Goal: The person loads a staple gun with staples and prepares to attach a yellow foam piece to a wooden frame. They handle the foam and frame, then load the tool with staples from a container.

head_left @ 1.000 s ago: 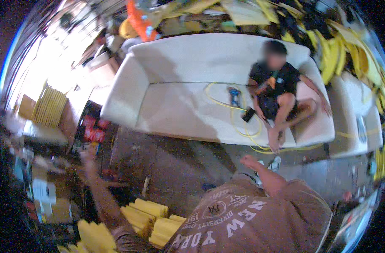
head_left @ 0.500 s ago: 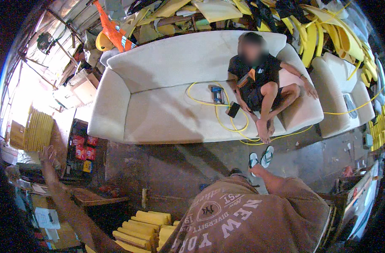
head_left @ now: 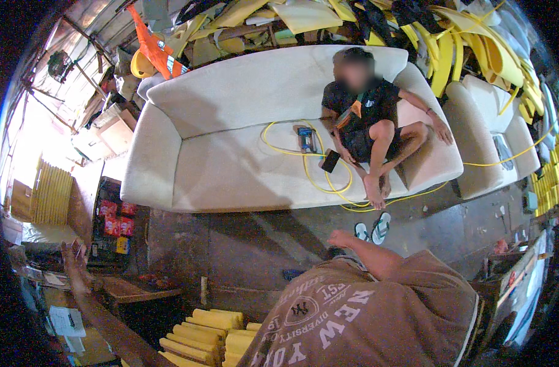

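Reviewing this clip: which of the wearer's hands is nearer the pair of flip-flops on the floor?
Right. In the picture, the right hand is just left of the flip-flops; the left hand is far to their left, beyond the red packets.

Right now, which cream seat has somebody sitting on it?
The long sofa: a person sits at its right end, while the smaller armchair beside it has no sitter.

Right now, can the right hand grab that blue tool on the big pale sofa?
Probably not without moving closer: the right hand is short of the blue tool, with some floor and the big pale sofa's front between. Nothing seems to cover the tool, though.
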Demonstrator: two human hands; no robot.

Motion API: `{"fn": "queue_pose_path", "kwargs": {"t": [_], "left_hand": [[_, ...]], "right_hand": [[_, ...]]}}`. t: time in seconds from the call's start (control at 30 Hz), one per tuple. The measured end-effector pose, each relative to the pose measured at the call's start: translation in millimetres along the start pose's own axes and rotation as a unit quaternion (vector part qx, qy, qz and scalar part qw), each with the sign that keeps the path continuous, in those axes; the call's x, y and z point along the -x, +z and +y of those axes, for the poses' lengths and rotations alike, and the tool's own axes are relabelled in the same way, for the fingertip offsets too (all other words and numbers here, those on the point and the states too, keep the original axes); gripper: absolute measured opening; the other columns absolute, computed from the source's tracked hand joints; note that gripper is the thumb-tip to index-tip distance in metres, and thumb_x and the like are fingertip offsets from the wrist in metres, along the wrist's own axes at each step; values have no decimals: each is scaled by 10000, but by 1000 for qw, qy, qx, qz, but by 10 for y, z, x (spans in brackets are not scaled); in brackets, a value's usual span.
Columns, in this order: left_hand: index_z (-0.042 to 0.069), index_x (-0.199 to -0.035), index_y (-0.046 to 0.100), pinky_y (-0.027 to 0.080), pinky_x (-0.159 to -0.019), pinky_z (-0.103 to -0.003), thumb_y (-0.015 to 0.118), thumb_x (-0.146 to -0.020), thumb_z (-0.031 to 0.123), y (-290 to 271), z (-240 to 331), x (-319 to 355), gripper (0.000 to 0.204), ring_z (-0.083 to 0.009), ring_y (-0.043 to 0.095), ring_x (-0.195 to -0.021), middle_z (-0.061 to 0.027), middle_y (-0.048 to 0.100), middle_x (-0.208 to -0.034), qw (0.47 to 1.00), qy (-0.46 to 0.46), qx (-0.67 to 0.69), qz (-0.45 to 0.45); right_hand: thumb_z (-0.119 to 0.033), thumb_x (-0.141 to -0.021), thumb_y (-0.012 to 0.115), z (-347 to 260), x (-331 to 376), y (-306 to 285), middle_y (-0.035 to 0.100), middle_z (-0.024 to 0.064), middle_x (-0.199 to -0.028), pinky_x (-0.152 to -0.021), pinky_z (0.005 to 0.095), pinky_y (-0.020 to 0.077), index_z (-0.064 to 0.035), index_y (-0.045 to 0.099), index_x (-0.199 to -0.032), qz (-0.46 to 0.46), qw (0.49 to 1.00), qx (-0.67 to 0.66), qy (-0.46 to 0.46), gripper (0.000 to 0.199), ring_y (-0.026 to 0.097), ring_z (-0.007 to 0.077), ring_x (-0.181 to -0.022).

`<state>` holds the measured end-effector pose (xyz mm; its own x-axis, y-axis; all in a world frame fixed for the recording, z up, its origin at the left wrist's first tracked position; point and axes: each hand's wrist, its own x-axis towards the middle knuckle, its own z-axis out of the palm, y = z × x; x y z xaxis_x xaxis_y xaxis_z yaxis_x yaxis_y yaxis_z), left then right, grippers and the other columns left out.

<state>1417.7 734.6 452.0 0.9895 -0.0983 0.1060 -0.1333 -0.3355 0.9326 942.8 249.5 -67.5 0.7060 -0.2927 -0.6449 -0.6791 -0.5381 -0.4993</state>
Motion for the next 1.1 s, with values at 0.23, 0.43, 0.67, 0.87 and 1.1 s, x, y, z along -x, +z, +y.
{"fn": "queue_pose_path", "kwargs": {"t": [0.23, 0.43, 0.67, 0.87, 1.1], "left_hand": [[122, -1386, 291, 352, -922, -338, 504, -874, 470, -148, -569, -7, 655, -230, 482, -1128, -92, 495, -1258, 993, 18, -24, -111], [91, -1370, 309, 429, -850, -355, 542, -861, 401, 1075, -970, 960, 639, -258, 499, -1091, -121, 490, -1243, 993, -19, -2, -117], [73, -1262, 417, 456, -814, -374, 555, -829, 412, 2036, -3272, 2871, 567, -271, 541, -1032, -148, 543, -1148, 945, -152, -200, -210], [51, -1154, 523, 459, -808, -389, 572, -792, 460, 2067, -4583, 4346, 548, -285, 578, -986, -170, 596, -1059, 855, -319, -227, -340], [16, -1086, 599, 459, -815, -403, 580, -760, 497, 1535, -4884, 4092, 581, -309, 600, -965, -190, 631, -1013, 858, -450, -159, -191]], "right_hand": [[-247, -780, 532, 406, 0, 123, 634, 179, -759, -599, 466, 491, -77, 638, -859, 21, 942, 252, -222, 216, 622, 360, -683], [-217, -756, 531, 1172, -43, 624, 628, 134, -759, -616, 466, 504, -109, 607, -902, -18, 955, 253, -154, 196, 629, 331, -742], [-234, -779, 520, 1318, -187, 907, 633, 118, -806, -633, 452, 501, -117, 612, -888, -22, 967, 218, -133, 185, 620, 325, -764], [-219, -779, 511, 244, 63, 196, 632, 132, -880, -670, 450, 498, -144, 629, -983, -7, 951, 224, -213, 248, 604, 348, -801], [-256, -743, 575, 514, -1259, 630, 643, 136, -924, -699, 407, 494, -147, 631, -1034, -71, 893, 337, -290, 316, 613, 291, -850]]}}
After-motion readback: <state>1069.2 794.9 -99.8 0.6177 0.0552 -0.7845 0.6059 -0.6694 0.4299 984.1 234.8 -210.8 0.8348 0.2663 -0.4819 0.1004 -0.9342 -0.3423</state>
